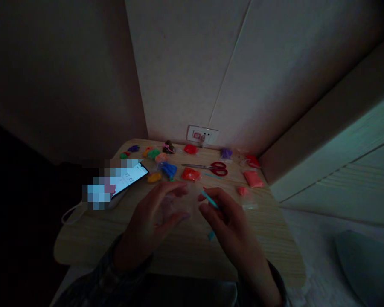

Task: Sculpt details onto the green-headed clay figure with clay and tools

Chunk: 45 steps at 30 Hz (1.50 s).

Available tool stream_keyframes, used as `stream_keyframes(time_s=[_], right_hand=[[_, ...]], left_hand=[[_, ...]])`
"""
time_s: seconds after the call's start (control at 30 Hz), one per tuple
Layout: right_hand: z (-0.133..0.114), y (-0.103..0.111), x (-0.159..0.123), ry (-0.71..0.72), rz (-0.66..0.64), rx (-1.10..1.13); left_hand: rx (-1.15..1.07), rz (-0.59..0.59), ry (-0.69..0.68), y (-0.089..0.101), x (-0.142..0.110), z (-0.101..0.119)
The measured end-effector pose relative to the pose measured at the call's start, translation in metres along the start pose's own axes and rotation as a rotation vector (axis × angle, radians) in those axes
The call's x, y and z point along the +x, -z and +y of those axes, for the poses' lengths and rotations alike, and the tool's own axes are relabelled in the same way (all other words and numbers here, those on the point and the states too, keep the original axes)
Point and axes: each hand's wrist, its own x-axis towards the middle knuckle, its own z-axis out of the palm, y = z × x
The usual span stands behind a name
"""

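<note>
My right hand (225,217) is closed around a thin light-blue stick (209,199), which slants up to the left past the fingertips. A small red tip shows beside its upper end. Across from it, my left hand (160,213) is curved, thumb and fingers apart. Something clear, perhaps a plastic bag, lies faintly behind the left fingers; I cannot tell if they touch it. Under my right hand a small teal piece (211,235) rests on the wooden table (179,256). Beyond the hands are scissors with red handles (219,168) and a bag of orange-red clay-like material (191,174).
A lit phone (128,181) leans at the left, a white cable (72,213) beside it. Small bags and lumps, including a blue bag (169,169), a purple bag (225,154) and a pink packet (253,179), line the back. A wall socket (202,135) is behind.
</note>
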Motion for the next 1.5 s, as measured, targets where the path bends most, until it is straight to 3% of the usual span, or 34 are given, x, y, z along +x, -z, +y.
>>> stream_keyframes(time_s=[0.1, 0.33, 0.7, 1.0, 1.3, 1.5], right_hand=[[0.001, -0.001, 0.003, -0.063, -0.085, 0.045], [0.001, 0.008, 0.005, -0.079, -0.13, 0.099], [-0.004, 0.0, -0.005, -0.114, -0.029, 0.065], [-0.008, 0.0, -0.012, -0.097, -0.023, -0.006], [-0.002, 0.012, -0.021, 0.119, -0.099, -0.356], [0.002, 0.011, -0.018, 0.065, -0.157, -0.549]], left_hand=[[0.007, -0.015, -0.029, -0.001, -0.001, -0.002], [0.054, -0.021, -0.087, 0.001, -0.001, -0.004], [-0.096, -0.129, 0.0, -0.003, -0.012, 0.002], [-0.216, 0.012, 0.095, -0.008, -0.011, 0.021], [-0.273, 0.137, 0.153, -0.007, -0.011, 0.015], [-0.194, 0.184, 0.137, -0.011, -0.009, 0.014]])
